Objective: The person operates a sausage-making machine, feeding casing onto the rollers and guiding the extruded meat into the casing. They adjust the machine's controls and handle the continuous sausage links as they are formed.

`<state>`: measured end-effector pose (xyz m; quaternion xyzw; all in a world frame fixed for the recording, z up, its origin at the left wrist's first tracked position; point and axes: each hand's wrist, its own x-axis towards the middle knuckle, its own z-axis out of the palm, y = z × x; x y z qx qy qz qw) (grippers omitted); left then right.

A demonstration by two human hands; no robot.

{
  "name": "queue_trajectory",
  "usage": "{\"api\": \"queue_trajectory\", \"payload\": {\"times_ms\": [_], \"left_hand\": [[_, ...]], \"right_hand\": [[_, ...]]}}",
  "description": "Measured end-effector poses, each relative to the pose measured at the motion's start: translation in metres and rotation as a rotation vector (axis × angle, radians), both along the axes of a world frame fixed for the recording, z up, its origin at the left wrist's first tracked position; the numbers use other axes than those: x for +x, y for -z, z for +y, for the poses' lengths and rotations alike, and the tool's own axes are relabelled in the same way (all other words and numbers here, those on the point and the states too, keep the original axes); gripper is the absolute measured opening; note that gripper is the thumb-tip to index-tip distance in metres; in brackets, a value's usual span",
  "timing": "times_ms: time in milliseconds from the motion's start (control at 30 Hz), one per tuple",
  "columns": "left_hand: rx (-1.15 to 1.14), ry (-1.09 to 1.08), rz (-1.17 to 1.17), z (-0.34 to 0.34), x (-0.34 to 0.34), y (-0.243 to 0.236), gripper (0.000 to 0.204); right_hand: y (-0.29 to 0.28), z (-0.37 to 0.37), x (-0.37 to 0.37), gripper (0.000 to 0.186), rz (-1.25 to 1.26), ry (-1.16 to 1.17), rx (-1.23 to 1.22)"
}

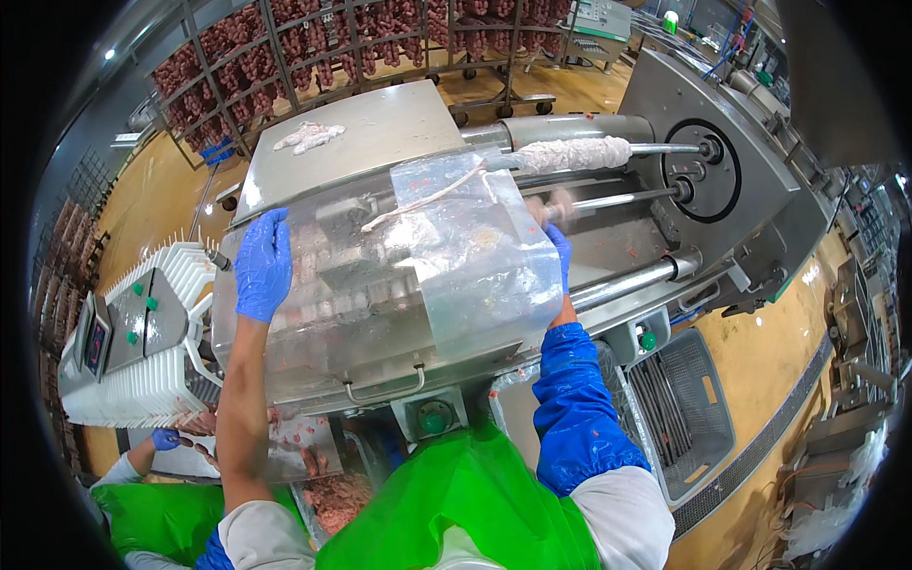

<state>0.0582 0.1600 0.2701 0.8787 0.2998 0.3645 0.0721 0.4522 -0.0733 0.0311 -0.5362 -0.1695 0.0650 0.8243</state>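
My left hand (263, 266), in a blue glove, lies with its fingers stretched out on the left end of a clear plastic cover (351, 351) over a sausage filling machine (708, 123). My right hand (562, 255), also gloved in blue, is at the cover's right edge, beside a blurred pinkish part (551, 207) on the lower filling tube (627, 199); the cover partly hides its fingers. Bunched white casing (575, 155) sits on the upper tube. From near its left end, a thin pale strip of casing (427, 201) trails across the cover.
A pale clump of casing (310, 138) lies on the steel lid behind. Racks of hanging sausages (342, 47) stand farther back. White hooks (142, 399) line a unit at left, near a co-worker's gloved hand (165, 439). A grey crate (689, 408) sits at lower right.
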Motion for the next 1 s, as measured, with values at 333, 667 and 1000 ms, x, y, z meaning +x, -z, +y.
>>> {"api": "queue_trajectory", "payload": {"times_ms": [333, 667, 1000], "left_hand": [[0.120, -0.016, -0.087, -0.006, 0.005, -0.004, 0.014], [0.200, 0.124, -0.227, -0.011, 0.002, -0.007, 0.011], [-1.217, 1.214, 0.116, -0.172, -0.096, 0.110, 0.010]], "right_hand": [[0.006, -0.028, 0.027, 0.028, -0.032, 0.037, -0.102], [-0.014, -0.053, -0.004, 0.036, -0.299, -0.040, -0.418], [0.036, -0.127, -0.019, 0.022, -0.775, 0.391, -0.873]]}}
